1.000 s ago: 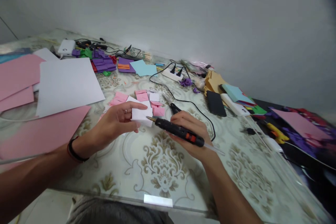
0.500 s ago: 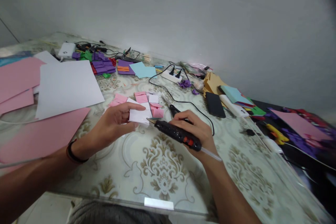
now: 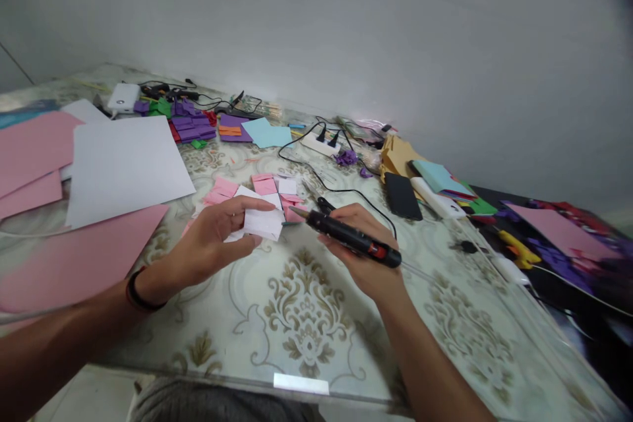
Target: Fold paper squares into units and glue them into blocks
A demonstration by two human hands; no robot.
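The power strip (image 3: 313,143) lies on the table (image 3: 217,349) near the wall (image 3: 277,33), two plugs (image 3: 333,140) in it. Left of it come paper squares (image 3: 270,134), then folded strips (image 3: 192,128), then a power bank (image 3: 124,98). Before it are the scissors (image 3: 324,205), then the glue gun (image 3: 353,237) in the right hand (image 3: 368,262). The phone (image 3: 404,196) lies right and before it.

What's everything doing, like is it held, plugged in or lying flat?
Left hand: pinching small white paper
Right hand: gripping glue gun
Small white paper: held, folded
Glue gun: held, glue stick poking out its back
Power strip: two black plugs in
Phone: lying flat, dark
Big white sheet: lying flat
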